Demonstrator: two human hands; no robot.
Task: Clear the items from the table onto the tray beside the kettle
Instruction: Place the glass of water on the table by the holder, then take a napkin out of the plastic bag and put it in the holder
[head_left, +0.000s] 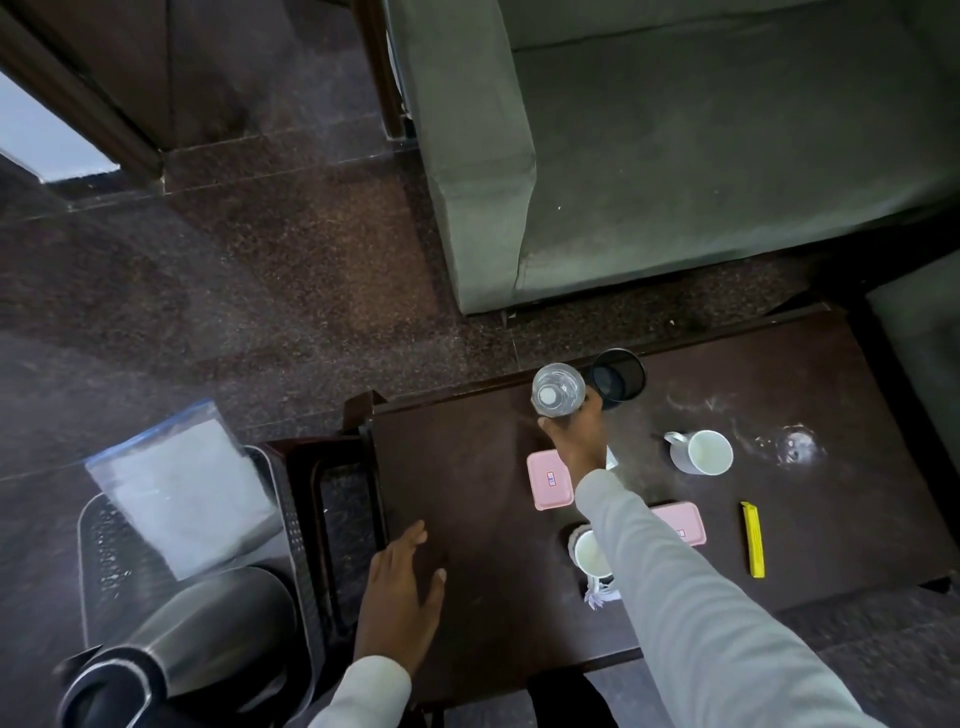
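Note:
My right hand (576, 436) is shut on a clear plastic water bottle (557, 388) with a white cap, held above the dark wooden table (467, 467) near its far edge. My left hand (402, 592) rests flat and open on the table's near left part. On the table lie two pink boxes (548, 480) (680, 522), a white mug (701, 452), a second white mug (589, 553) partly under my right sleeve, a yellow sachet (753, 540), a clear glass (797, 447) and a dark cup (618, 376). The perforated metal tray (104, 535) sits at the left beside the steel kettle (208, 629).
A zip bag with white contents (176, 488) lies on the tray. A small dark wooden tray or stand (332, 499) sits between the metal tray and the table. A grey-green sofa (675, 156) stands beyond the table; dark stone floor lies to the left.

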